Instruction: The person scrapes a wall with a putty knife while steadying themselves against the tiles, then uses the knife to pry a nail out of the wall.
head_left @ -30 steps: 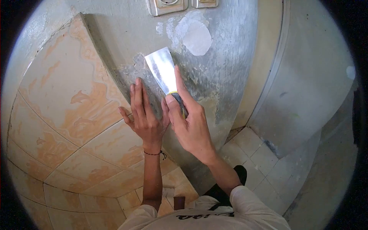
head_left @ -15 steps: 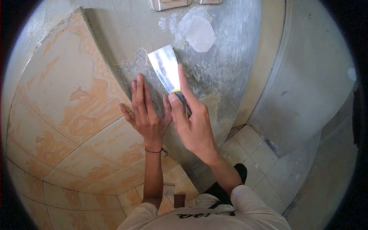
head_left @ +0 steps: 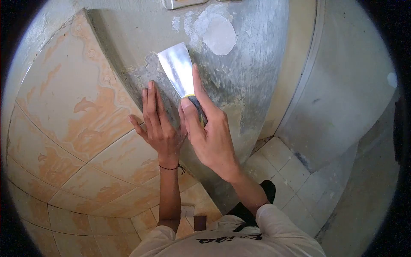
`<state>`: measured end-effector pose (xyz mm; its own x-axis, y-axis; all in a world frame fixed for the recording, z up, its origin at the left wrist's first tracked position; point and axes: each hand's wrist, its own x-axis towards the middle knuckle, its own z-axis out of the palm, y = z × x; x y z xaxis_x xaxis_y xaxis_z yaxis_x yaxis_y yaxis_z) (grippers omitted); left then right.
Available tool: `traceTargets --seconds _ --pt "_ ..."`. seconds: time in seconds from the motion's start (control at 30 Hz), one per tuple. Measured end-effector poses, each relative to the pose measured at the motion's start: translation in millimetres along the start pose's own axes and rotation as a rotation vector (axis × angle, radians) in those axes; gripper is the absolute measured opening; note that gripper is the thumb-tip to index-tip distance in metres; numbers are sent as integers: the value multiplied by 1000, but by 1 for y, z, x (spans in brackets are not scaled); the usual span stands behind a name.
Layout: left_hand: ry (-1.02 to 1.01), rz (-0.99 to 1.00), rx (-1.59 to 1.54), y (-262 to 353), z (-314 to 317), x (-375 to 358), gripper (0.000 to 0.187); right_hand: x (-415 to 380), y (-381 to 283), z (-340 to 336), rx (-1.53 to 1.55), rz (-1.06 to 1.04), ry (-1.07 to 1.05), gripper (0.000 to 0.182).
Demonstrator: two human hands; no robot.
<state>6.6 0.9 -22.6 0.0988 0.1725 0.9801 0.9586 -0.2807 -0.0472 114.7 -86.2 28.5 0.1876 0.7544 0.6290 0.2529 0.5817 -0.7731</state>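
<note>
My right hand (head_left: 212, 132) grips the dark handle of a putty knife (head_left: 179, 70), its index finger stretched along the blade's side. The wide, shiny blade points up the wall, over a patch of worn grey plaster (head_left: 220, 83). My left hand (head_left: 160, 128) lies flat with fingers stretched, beside the knife and by the edge of the wall tiles (head_left: 102, 115). A thin dark bracelet (head_left: 170, 168) circles the left wrist. Part of the handle is hidden in the right hand. Above the blade sits a pale round patch (head_left: 219, 36) on the wall.
A wall switch or socket plate (head_left: 184, 3) shows at the top edge. At right stands a pale door-like panel (head_left: 338, 90), beside a cream frame (head_left: 297, 64). Square floor tiles (head_left: 295, 184) lie below, with a dark shoe (head_left: 268, 190) near them.
The putty knife and my right hand have shifted slightly up and left in the view. The wall and my left hand shift a little the same way; the grip stays the same.
</note>
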Motion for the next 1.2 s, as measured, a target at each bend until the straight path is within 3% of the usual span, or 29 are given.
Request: traceTargets --seconds 0.77,1.07,1.2 --pt "-27 -20 -39 2 -5 0 62 -1 0 -3 -95 -36 17 60" --pt "-23 -27 -25 2 -3 3 59 4 13 5 -124 -199 90 59" --pt "-26 -23 -24 0 -1 -1 60 6 8 5 -52 -125 66 59"
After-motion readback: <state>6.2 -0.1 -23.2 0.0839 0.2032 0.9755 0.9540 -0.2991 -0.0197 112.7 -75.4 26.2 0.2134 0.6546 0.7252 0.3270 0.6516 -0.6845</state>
